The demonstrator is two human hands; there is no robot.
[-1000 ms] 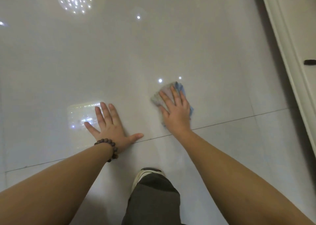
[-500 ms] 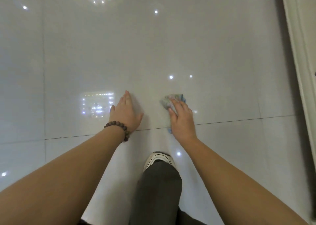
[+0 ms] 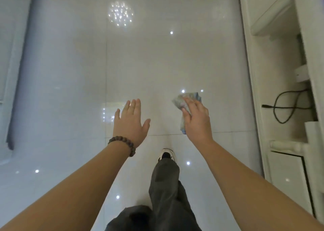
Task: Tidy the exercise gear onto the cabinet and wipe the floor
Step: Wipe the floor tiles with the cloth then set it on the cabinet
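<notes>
Above the glossy floor (image 3: 157, 64), left of the cabinet (image 3: 273, 90), the cloth (image 3: 182, 101) is gripped by the right hand (image 3: 197, 120); the left hand (image 3: 130, 123) is spread, empty. A slip is risked on freshly wiped tiles.

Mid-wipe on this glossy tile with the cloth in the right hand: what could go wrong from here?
1. The floor is glossy and perhaps damp; the one shoe in view could slip.
2. The black cable lies loose by the white cabinet; wiping rightwards, the cloth or right hand may snag it.
3. The left hand is open and seems off the floor, so balance looks less steady.
</notes>
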